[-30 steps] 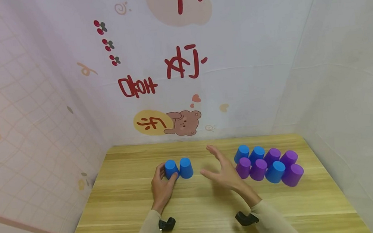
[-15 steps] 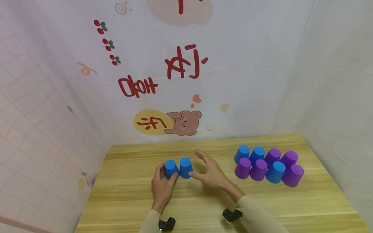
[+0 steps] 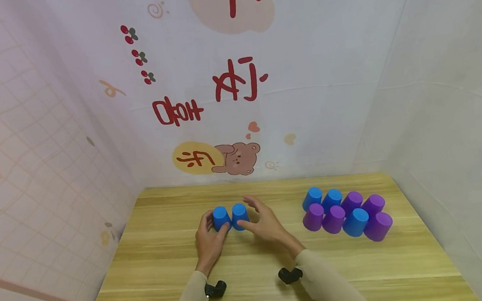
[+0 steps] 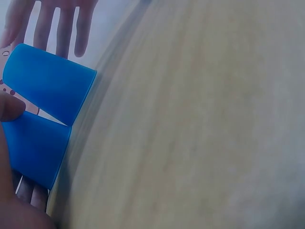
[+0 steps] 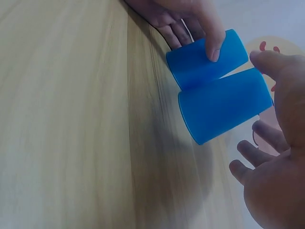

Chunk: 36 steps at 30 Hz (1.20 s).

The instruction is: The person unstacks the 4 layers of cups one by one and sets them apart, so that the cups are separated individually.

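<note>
Two blue cups stand upside down side by side on the wooden table, their rims meeting at the bottom. My left hand (image 3: 209, 243) grips the left blue cup (image 3: 220, 214), its thumb across the near side and its fingers around the far side. The right blue cup (image 3: 238, 211) stands between that cup and my right hand (image 3: 268, 224). In the right wrist view, the fingers (image 5: 255, 155) of my right hand are spread around the right cup with a gap to its wall. Its thumb overlaps the cup's near side in the head view.
At the right of the table (image 3: 253, 275) stand several upside-down cups in two rows, among them a blue cup (image 3: 355, 223) and a purple cup (image 3: 378, 227). A white printed cloth (image 3: 316, 114) hangs behind the table's back edge and along both sides.
My right hand has moved left, from beside the purple and blue cups at the right to around the right blue cup. My left hand has kept its grip in place.
</note>
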### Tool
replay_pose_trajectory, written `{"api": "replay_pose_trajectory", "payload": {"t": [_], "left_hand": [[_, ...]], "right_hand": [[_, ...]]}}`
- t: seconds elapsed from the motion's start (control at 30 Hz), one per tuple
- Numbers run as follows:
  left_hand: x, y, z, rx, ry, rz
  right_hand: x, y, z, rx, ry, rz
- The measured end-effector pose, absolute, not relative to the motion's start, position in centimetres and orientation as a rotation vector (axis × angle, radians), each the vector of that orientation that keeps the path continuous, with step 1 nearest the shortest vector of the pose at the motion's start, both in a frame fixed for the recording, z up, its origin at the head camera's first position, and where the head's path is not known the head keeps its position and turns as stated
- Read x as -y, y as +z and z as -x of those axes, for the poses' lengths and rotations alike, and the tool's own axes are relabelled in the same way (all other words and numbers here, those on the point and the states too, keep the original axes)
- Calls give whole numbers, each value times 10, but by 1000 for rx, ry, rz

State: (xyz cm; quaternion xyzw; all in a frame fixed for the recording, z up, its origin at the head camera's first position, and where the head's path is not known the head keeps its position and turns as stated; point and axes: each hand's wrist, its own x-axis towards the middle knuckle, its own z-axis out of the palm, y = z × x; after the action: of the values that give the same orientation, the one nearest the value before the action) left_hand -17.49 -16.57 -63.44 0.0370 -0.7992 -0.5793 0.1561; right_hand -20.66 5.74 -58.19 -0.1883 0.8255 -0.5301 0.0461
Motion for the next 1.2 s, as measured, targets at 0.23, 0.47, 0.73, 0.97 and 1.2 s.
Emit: {"api": "replay_pose_trajectory", "payload": {"t": [0.23,0.47,0.73,0.97,1.2], "left_hand": [[166,-633,174,2288,-1680,-109],[166,-634,175,2285,-1682,-114],[166,-633,175,2279,-1688,-117],[166,-633,174,2281,-1696,-119],[166,-634,176,2279,-1685,-114]], "right_hand": [[-49,-585,209,-2533,-1643,587],[-42,-587,210,-2552,-1658,553],[-37,-588,210,-2541,-1679,532],[-35,-589,211,-2525,-1711,522],[-36,-589,211,-2521,-1714,525]]}}
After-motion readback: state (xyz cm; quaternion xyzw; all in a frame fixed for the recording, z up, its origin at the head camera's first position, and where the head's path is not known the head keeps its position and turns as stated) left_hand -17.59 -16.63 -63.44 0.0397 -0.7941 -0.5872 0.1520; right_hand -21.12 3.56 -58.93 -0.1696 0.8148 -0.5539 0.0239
